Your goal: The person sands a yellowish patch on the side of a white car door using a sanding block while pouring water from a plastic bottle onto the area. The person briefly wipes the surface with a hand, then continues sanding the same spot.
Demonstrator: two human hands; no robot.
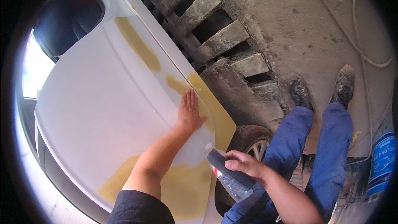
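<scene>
My left hand (190,112) lies flat on the white car's door panel (103,91), fingers stretched out and thumb apart. Under and around it are dull yellow filler patches (215,116) near the panel's edge. In my right hand (246,165) is a clear plastic bottle (234,188) with a pale cap, tilted over the panel's lower right. A dark grey flat piece (228,168), perhaps sandpaper, is pressed along the bottle under my thumb. How much liquid the bottle holds is hard to tell.
A car wheel (257,147) sits just beyond the bottle, near my legs in blue trousers (286,137). A floor pit with slatted concrete bars (224,39) runs beside the car. A hose (360,49) lies on the right, above a blue printed container (382,161).
</scene>
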